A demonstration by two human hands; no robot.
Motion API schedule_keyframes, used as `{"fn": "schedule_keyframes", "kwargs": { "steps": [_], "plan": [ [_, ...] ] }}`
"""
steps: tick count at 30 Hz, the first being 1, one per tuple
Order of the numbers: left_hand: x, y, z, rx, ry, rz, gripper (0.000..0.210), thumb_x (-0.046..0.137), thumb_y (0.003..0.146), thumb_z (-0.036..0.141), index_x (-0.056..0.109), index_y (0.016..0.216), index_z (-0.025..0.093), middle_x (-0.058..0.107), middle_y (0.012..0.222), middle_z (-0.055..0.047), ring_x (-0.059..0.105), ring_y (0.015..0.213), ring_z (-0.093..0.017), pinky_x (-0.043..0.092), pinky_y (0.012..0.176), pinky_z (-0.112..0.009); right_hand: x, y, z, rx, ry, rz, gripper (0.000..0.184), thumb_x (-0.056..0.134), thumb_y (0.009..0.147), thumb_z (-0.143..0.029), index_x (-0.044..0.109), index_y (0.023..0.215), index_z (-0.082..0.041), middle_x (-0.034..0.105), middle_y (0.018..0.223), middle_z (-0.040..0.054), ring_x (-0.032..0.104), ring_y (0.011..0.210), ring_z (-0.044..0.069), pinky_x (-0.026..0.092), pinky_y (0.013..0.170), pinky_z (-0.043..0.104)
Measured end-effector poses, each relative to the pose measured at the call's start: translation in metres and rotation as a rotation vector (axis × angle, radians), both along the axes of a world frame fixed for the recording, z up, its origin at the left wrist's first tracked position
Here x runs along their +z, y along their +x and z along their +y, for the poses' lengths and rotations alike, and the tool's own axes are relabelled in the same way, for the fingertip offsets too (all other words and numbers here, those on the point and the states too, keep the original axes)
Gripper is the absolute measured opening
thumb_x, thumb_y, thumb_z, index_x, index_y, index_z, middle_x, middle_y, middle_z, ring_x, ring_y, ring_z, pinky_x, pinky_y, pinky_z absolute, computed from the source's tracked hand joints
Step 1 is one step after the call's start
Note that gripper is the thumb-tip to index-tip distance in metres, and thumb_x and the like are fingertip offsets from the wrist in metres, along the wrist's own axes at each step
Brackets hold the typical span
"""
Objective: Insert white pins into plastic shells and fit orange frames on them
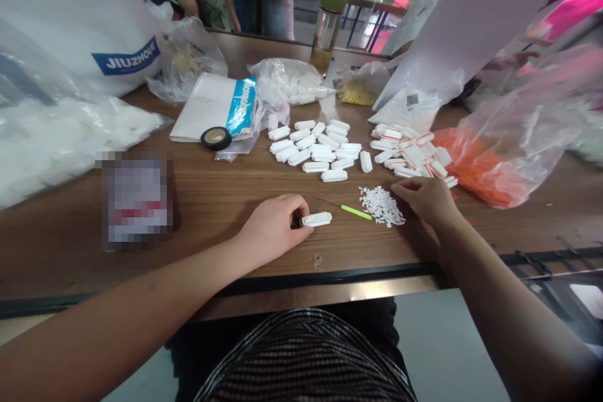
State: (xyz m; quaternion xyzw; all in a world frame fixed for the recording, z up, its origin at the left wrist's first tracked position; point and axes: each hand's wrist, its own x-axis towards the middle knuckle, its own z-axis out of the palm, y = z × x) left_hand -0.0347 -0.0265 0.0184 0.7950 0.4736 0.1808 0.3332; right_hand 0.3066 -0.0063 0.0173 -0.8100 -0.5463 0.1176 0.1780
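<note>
My left hand pinches a white plastic connector housing between thumb and fingers, with its row of small openings facing up. My right hand is at the right edge of a pile of tiny white plastic pieces. Its thumb and fingertips are pressed together, and whatever they hold is too small to make out. Between the hands lies a thin pick with a yellow-green handle, its metal tip toward the housing. Beyond are loose white housings and, to the right, housings with orange strips.
A clear bag of orange parts stands at right. Behind are a bag of white parts, a bag of yellow parts and a bottle. At left are black tape, a booklet and a large bag.
</note>
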Motion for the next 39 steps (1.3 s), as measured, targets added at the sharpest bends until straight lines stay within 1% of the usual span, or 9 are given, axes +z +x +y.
{"fn": "schedule_keyframes", "kwargs": {
  "steps": [2, 4, 6, 10, 12, 14, 18, 34, 39],
  "plan": [
    [0.000, 0.000, 0.000, -0.004, -0.005, -0.005, 0.013, 0.068, 0.075, 0.029, 0.061, 0.082, 0.021, 0.053, 0.066, 0.003, 0.049, 0.061, -0.014, 0.037, 0.062, -0.029, 0.004, -0.008, -0.003, 0.015, 0.030, 0.046, 0.025, 0.070, 0.072, -0.040, 0.076, 0.078, -0.017, 0.070, 0.063, 0.0029, 0.061, 0.059, 0.018, 0.043, 0.056, 0.029],
    [0.000, 0.000, 0.000, -0.010, -0.008, -0.012, 0.013, 0.068, 0.075, 0.029, 0.062, 0.082, 0.021, 0.054, 0.067, 0.003, 0.049, 0.062, -0.013, 0.037, 0.063, -0.029, 0.010, -0.024, -0.009, 0.082, 0.075, 0.125, 0.025, 0.069, 0.074, -0.042, 0.074, 0.077, -0.017, 0.069, 0.064, 0.0027, 0.060, 0.058, 0.017, 0.042, 0.055, 0.029],
    [0.001, 0.000, 0.000, -0.008, -0.010, -0.018, 0.012, 0.068, 0.075, 0.028, 0.062, 0.082, 0.021, 0.054, 0.067, 0.003, 0.049, 0.062, -0.013, 0.037, 0.063, -0.029, 0.018, -0.047, -0.017, 0.237, 0.121, 0.213, 0.023, 0.068, 0.077, -0.041, 0.071, 0.076, -0.018, 0.069, 0.068, 0.0026, 0.060, 0.061, 0.016, 0.044, 0.059, 0.029],
    [0.001, 0.000, 0.000, -0.002, -0.008, -0.033, 0.011, 0.068, 0.075, 0.027, 0.062, 0.082, 0.021, 0.054, 0.067, 0.003, 0.049, 0.061, -0.013, 0.036, 0.062, -0.029, 0.029, -0.103, -0.033, 0.681, 0.160, 0.305, 0.015, 0.063, 0.086, -0.034, 0.066, 0.078, -0.021, 0.068, 0.082, 0.0020, 0.062, 0.080, 0.016, 0.046, 0.077, 0.031],
    [0.000, 0.000, -0.001, -0.004, 0.000, -0.042, 0.011, 0.068, 0.075, 0.028, 0.062, 0.082, 0.021, 0.054, 0.067, 0.003, 0.048, 0.061, -0.013, 0.036, 0.062, -0.028, 0.029, -0.124, -0.036, 0.819, 0.152, 0.322, 0.012, 0.061, 0.088, -0.030, 0.065, 0.080, -0.022, 0.067, 0.087, 0.0023, 0.060, 0.086, 0.017, 0.045, 0.082, 0.033],
    [0.000, 0.000, -0.001, -0.006, 0.014, -0.051, 0.012, 0.067, 0.077, 0.029, 0.061, 0.081, 0.020, 0.053, 0.066, 0.003, 0.048, 0.061, -0.013, 0.035, 0.061, -0.028, 0.027, -0.137, -0.036, 0.889, 0.135, 0.319, 0.010, 0.061, 0.089, -0.028, 0.065, 0.082, -0.022, 0.066, 0.089, 0.0026, 0.059, 0.089, 0.018, 0.045, 0.085, 0.035],
    [0.001, 0.000, -0.002, -0.009, 0.019, -0.049, 0.013, 0.068, 0.077, 0.028, 0.059, 0.078, 0.020, 0.053, 0.066, 0.003, 0.048, 0.062, -0.013, 0.035, 0.060, -0.028, 0.022, -0.145, -0.033, 0.916, 0.115, 0.269, 0.009, 0.060, 0.089, -0.026, 0.065, 0.082, -0.023, 0.065, 0.089, 0.0025, 0.057, 0.090, 0.018, 0.042, 0.086, 0.037],
    [-0.001, -0.001, -0.001, -0.013, 0.023, -0.071, 0.010, 0.067, 0.076, 0.026, 0.061, 0.080, 0.021, 0.053, 0.067, 0.003, 0.048, 0.060, -0.013, 0.036, 0.061, -0.028, 0.015, -0.137, -0.030, 0.846, 0.105, 0.257, 0.009, 0.059, 0.088, -0.023, 0.063, 0.080, -0.022, 0.065, 0.088, 0.0019, 0.057, 0.088, 0.018, 0.042, 0.082, 0.035],
    [-0.002, -0.001, -0.002, -0.011, 0.024, -0.071, 0.010, 0.067, 0.077, 0.028, 0.061, 0.080, 0.021, 0.053, 0.066, 0.003, 0.048, 0.060, -0.013, 0.036, 0.061, -0.029, 0.016, -0.141, -0.033, 0.898, 0.191, 0.096, 0.010, 0.059, 0.089, -0.026, 0.064, 0.082, -0.022, 0.065, 0.088, 0.0032, 0.056, 0.087, 0.020, 0.038, 0.080, 0.037]
  ]
}}
